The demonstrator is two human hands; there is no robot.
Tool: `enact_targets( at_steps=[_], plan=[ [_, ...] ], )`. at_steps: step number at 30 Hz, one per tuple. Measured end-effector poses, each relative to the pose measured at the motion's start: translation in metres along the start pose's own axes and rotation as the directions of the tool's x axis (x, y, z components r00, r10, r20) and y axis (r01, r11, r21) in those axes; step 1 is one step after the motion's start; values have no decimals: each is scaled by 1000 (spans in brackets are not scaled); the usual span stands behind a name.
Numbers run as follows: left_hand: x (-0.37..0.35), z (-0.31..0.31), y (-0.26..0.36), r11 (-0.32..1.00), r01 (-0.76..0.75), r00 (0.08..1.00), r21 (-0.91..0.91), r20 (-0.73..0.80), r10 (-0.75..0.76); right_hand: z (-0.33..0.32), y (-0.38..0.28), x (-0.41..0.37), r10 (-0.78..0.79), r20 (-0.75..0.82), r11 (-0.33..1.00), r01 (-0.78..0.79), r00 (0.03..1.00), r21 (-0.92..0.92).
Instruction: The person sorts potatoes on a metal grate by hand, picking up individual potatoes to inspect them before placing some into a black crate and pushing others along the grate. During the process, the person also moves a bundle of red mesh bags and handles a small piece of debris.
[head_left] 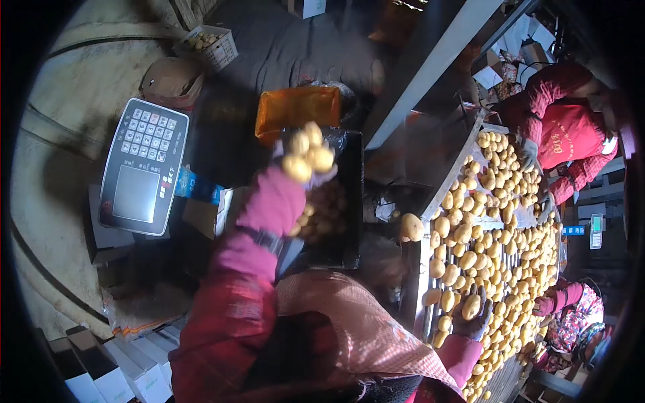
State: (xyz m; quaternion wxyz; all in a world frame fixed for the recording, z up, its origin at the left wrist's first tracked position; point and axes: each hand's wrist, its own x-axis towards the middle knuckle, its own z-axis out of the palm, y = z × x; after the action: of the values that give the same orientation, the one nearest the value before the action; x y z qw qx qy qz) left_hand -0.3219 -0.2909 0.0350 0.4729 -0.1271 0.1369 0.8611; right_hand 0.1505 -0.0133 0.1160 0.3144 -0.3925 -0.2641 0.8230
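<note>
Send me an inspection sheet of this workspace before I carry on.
Surface: slatted table, largely covered with loose potatoes.
Job's things: black bin, potatoes inside, dimly lit; orange bin just beyond it.
Clutter: white boxes at lower left; crate holding potatoes at the upper left.
Hands: left hand holds several potatoes above the black bin; right hand is at a potato over the table, grip unclear.
Cables: nothing seen.
Surroundings: keypad display at left; co-worker in red and another in a floral garment across the table.
</note>
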Motion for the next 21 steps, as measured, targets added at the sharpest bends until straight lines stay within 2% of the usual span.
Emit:
enact_targets(
  at_steps=[2, 3, 4, 5, 6, 7, 8, 9, 11, 12, 13, 15, 16, 17, 18, 19, 21],
  plan=[
    [24, 37, 15, 943, -333, 943, 14, 24, 333, 1, 2, 3, -20, -45, 1000, 21, 999, 20],
    [44, 37, 23, 820, -537, 785, 198, -236, 572, -1, 2, 3, -32, -96, 999, 36, 995, 39],
    [47, 26, 21, 880, -476, 830, -8, -334, 446, -8, 2, 4, -45, -47, 999, 47, 998, 22],
    [33, 44, 10, 889, -404, 870, -215, -391, 301, -4, 4, 2, -69, -41, 997, 70, 997, 13],
    [33, 33, -3, 959, -208, 953, -192, -260, 154, 1, 4, 1, -57, -42, 998, 57, 997, 0],
    [34, 15, -20, 990, -4, 990, -142, -137, -15, 7, 3, -1, -43, -48, 999, 43, 998, -15],
    [35, 2, -45, 977, 187, 965, -105, 204, -163, 23, 5, -1, -65, -73, 998, 63, 995, -29],
    [34, -6, -73, 936, 352, 808, -14, 509, -297, 44, 8, -1, -84, -102, 996, 79, 991, -48],
    [18, 11, -121, 839, 543, 704, 0, 545, -456, 79, 12, -3, 6, 101, 987, 10, 995, -161],
    [5, 25, -147, 896, 427, 844, 125, 299, -444, 100, 22, 3, 61, 212, 989, -30, 975, -147],
    [-5, 34, -167, 904, 326, 935, 277, 46, -351, 120, 33, 4, 94, 369, 982, -24, 925, -189],
    [-15, 35, -173, 839, 520, 793, 160, 276, -544, 146, 49, 3, 123, 409, 921, 49, 904, -386],
    [-22, 36, -173, 862, 444, 887, 246, 17, -462, 141, 49, 9, 127, 418, 920, 51, 899, -390],
    [-28, 33, -173, 914, 381, 900, 143, 167, -402, 126, 47, 18, 123, 376, 911, 46, 919, -409],
    [-27, 18, -154, 901, 416, 891, 127, 143, -431, 109, 42, 25, 117, 329, 903, 37, 937, -428],
    [-23, -1, -126, 885, 453, 878, 109, 116, -464, 90, 35, 26, 127, 389, 941, 13, 912, -337],
    [-2, -9, -80, 945, 312, 925, 95, 197, -325, 66, 25, 22, 113, 356, 954, -1, 927, -301]
  ],
)
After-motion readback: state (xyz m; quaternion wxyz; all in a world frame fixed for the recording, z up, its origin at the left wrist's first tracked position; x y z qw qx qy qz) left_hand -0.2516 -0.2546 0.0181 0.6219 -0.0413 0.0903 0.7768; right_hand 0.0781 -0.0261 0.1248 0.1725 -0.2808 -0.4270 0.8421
